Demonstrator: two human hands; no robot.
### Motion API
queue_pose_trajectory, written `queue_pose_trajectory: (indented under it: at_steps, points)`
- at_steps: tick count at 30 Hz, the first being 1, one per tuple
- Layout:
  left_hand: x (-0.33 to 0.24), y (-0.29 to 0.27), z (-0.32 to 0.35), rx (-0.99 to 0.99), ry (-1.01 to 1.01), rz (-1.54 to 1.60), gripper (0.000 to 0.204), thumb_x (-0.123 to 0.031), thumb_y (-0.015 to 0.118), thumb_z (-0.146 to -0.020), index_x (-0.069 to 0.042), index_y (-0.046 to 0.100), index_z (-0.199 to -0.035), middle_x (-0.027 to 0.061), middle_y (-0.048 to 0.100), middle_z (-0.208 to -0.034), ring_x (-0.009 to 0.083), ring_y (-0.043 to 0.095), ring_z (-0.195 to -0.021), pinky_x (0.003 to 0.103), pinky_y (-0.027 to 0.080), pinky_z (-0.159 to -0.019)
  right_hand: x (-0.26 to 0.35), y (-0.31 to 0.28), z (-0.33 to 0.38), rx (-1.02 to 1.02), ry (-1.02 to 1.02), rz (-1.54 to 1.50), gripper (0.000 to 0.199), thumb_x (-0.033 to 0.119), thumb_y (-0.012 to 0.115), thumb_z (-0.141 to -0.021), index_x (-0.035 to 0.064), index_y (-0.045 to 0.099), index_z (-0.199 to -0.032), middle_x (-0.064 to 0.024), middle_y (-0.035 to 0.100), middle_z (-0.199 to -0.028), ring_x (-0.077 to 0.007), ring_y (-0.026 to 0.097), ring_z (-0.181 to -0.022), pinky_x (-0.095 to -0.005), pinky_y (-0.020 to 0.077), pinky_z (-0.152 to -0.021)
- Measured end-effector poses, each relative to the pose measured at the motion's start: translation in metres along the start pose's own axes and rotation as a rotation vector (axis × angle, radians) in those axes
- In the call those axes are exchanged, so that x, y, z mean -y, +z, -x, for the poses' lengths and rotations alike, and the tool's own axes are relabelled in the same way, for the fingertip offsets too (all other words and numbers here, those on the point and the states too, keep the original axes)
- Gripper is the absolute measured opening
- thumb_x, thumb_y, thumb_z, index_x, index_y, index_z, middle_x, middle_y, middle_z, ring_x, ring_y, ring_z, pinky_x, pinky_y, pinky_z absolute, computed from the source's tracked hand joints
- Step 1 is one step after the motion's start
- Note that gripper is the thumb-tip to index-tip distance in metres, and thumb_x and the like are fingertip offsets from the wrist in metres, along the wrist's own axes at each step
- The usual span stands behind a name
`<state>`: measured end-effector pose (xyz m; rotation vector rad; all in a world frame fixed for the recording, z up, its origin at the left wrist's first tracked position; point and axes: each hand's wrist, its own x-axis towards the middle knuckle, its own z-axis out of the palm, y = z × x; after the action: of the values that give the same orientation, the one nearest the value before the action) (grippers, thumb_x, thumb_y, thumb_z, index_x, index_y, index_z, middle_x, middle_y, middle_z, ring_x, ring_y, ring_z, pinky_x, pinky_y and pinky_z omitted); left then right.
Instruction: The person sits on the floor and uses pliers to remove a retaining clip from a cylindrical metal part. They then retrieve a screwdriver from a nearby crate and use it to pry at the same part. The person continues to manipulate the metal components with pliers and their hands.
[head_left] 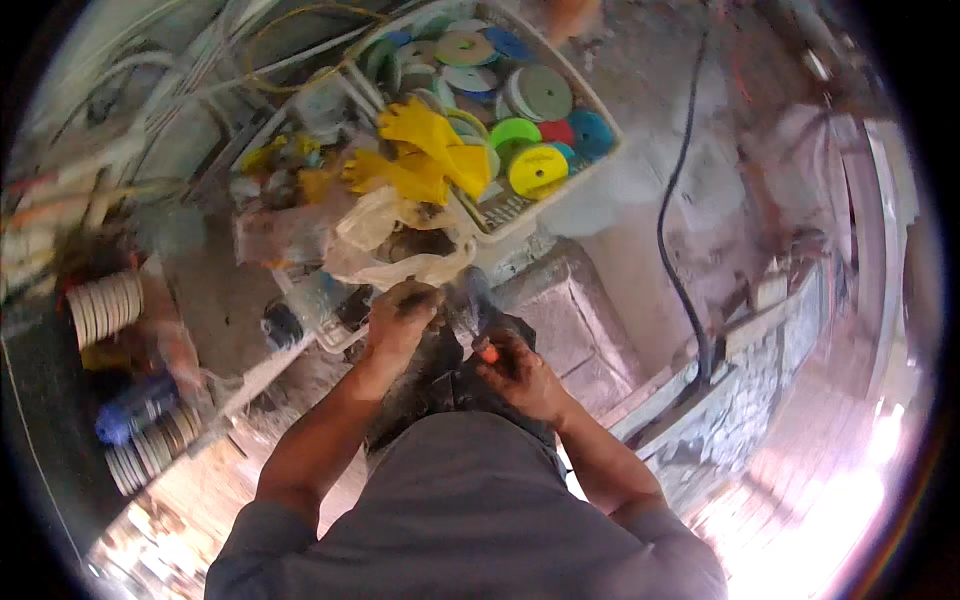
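Power tool (470,335) gripped by both hands' fingers; basket (500,215) edge just ahead, crowded.

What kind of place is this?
Probably a stone-polishing workshop. A basket holds colourful round pads, yellow gloves lie beside it, and dust covers the floor.

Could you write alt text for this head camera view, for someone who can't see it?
Seen from above, a person's left hand and right hand grip a dark power tool held close to the body. Beyond them, a white basket holds colourful round discs, with yellow rubber gloves draped beside it.
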<state>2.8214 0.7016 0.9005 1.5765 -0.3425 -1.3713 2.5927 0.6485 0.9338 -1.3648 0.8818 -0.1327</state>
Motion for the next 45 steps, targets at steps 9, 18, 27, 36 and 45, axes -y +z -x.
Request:
queue_pose_trajectory:
  at_steps: [9, 18, 27, 36, 45]
  points:
    - [0.034, 0.039, 0.011, 0.34, 0.045, -0.129, 0.02, -0.003, 0.065, -0.092, 0.002, 0.065, -0.111, 0.0071, 0.068, -0.093, 0.0143, 0.064, -0.084, 0.03, 0.053, -0.073, -0.059, 0.071, 0.069, -0.43, 0.197, -0.49, 0.045, 0.025, 0.061, -0.098, 0.0025, 0.051, -0.135, -0.0024, 0.061, -0.113, -0.0133, 0.056, -0.098, -0.0285, 0.0473, -0.086]
    - [0.077, 0.059, 0.092, 0.58, -0.048, -0.147, 0.021, -0.006, 0.067, -0.091, 0.002, 0.065, -0.111, 0.0068, 0.068, -0.094, 0.0133, 0.063, -0.082, 0.029, 0.052, -0.074, -0.081, 0.153, 0.165, -0.636, 0.2, -0.797, 0.048, 0.026, 0.062, -0.098, 0.0046, 0.049, -0.139, -0.0012, 0.061, -0.115, -0.009, 0.055, -0.103, -0.0251, 0.0461, -0.091]
    - [0.231, 0.08, 0.243, 0.778, -0.08, -0.525, 0.015, -0.003, 0.064, -0.089, 0.001, 0.064, -0.103, 0.0074, 0.067, -0.09, 0.0166, 0.063, -0.079, 0.032, 0.054, -0.073, -0.229, 0.264, 0.348, -0.917, 0.108, -0.332, 0.055, 0.009, 0.068, -0.09, 0.0012, 0.046, -0.139, -0.0106, 0.059, -0.117, -0.015, 0.055, -0.108, -0.0281, 0.0435, -0.096]
    - [0.439, 0.136, 0.445, 0.978, -0.323, -0.562, 0.011, -0.012, 0.062, -0.093, -0.002, 0.064, -0.095, 0.0098, 0.063, -0.083, 0.0233, 0.06, -0.071, 0.04, 0.051, -0.064, -0.324, 0.486, 0.591, -1.35, -0.249, -1.101, 0.082, 0.003, 0.07, -0.086, 0.004, 0.021, -0.153, -0.0202, 0.054, -0.133, -0.0263, 0.06, -0.113, -0.0401, 0.0481, -0.099]
    - [0.529, 0.228, 0.559, 1.549, -0.022, -0.919, 0.014, -0.012, 0.059, -0.093, 0.0, 0.064, -0.087, 0.0029, 0.059, -0.074, 0.0112, 0.052, -0.067, 0.031, 0.045, -0.063, -0.405, 0.469, 0.69, -1.553, 0.376, -0.852, 0.051, 0.015, 0.071, -0.09, 0.0045, 0.053, -0.136, -0.0068, 0.065, -0.12, -0.0169, 0.062, -0.1, -0.0312, 0.05, -0.091]
